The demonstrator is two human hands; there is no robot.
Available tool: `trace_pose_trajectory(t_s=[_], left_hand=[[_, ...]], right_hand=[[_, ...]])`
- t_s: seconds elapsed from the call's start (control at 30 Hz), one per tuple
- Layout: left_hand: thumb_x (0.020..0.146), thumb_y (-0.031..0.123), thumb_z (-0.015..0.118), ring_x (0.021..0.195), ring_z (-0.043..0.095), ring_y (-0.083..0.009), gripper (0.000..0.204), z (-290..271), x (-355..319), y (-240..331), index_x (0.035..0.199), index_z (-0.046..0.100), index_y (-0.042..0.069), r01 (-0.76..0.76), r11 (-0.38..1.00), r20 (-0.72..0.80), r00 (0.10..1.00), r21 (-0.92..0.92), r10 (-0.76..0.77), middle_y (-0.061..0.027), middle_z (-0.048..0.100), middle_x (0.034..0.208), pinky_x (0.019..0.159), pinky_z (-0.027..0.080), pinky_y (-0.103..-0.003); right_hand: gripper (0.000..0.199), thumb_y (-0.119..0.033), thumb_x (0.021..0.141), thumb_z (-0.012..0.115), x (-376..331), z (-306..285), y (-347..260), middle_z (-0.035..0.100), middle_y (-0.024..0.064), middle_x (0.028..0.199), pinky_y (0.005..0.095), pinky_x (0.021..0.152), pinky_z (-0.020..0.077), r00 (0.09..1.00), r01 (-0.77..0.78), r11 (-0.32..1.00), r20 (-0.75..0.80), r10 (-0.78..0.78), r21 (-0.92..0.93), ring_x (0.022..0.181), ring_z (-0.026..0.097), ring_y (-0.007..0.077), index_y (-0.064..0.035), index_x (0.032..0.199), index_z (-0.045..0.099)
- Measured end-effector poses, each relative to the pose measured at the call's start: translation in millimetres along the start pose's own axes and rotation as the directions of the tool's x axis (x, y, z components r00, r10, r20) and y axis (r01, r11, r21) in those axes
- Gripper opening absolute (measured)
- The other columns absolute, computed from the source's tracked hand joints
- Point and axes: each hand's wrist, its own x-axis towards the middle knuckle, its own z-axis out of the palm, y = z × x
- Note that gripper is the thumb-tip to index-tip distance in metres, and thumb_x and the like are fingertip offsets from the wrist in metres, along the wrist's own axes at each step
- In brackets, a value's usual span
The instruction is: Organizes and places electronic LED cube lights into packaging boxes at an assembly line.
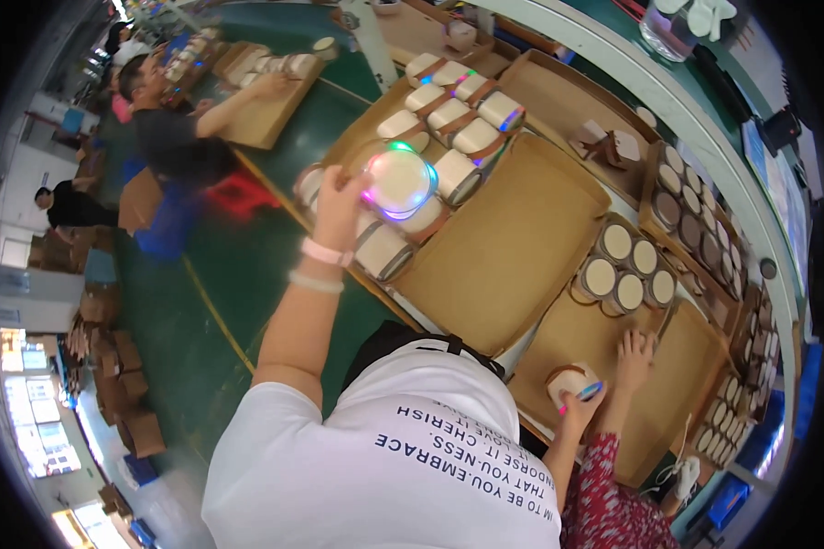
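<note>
My left hand (341, 194) is closed on the edge of a round, cream-faced light-up speaker (399, 181), raised over other speakers. Its rim glows green, blue and pink. Low on the right, my right hand (574, 416) is closed around a smaller-looking drum-shaped speaker (569, 382) with a brown strap and blue and pink lights. Below the left hand, several cream cylindrical speakers (453, 114) with brown straps lie on their sides in a cardboard tray (494, 238); a few of them glow.
Beside my right hand, a co-worker's hand (635, 355) reaches from a red patterned sleeve (604, 457). Several upright speakers (616, 242) stand in another cardboard tray (568, 325). More speakers fill a box (691, 206) at right. Another seated person (169, 128) works at far left.
</note>
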Motion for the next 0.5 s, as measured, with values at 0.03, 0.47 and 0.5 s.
trace_pose_trajectory(t_s=[0.03, 0.47, 0.5], left_hand=[[0.085, 0.028, 0.055, 0.103, 0.059, -0.0231, 0.037, 8.5, -21.9, 16.5, 0.114, 0.056, 0.005, 0.132, 0.836, 0.137, 0.988, -0.533, -0.069, -0.0112, 0.060, 0.113, 0.087, 0.048, -0.041], [0.087, 0.034, 0.044, 0.111, 0.055, -0.0298, 0.050, 8.0, -104.9, 36.5, 0.128, 0.042, 0.004, 0.390, 0.410, 0.360, 0.921, -0.824, -0.152, -0.0136, 0.053, 0.124, 0.092, 0.047, -0.045], [0.087, 0.033, 0.044, 0.108, 0.056, -0.0291, 0.049, 6.1, -107.2, 36.3, 0.127, 0.043, 0.004, 0.398, 0.415, 0.349, 0.917, -0.818, -0.192, -0.0132, 0.054, 0.122, 0.091, 0.048, -0.044]], right_hand=[[0.091, 0.006, 0.054, 0.061, 29.0, -7.7, 18.3, 0.043, 0.0175, 0.127, 0.0403, 0.096, 0.0394, 0.956, 0.286, 0.841, 0.072, -0.286, -0.459, 0.114, 0.045, 0.0332, -0.0033, 0.139, 0.029], [0.092, -0.031, 0.060, 0.081, 131.6, 75.2, -26.0, 0.038, 0.0147, 0.130, 0.0489, 0.096, 0.0344, 0.572, 0.778, -0.162, 0.792, -0.214, -0.607, 0.121, 0.037, 0.0349, -0.0125, 0.137, 0.032], [0.092, -0.031, 0.060, 0.081, 132.3, 76.0, -25.2, 0.038, 0.0147, 0.130, 0.0489, 0.096, 0.0344, 0.566, 0.783, -0.167, 0.797, -0.212, -0.600, 0.121, 0.037, 0.0349, -0.0125, 0.137, 0.032]])
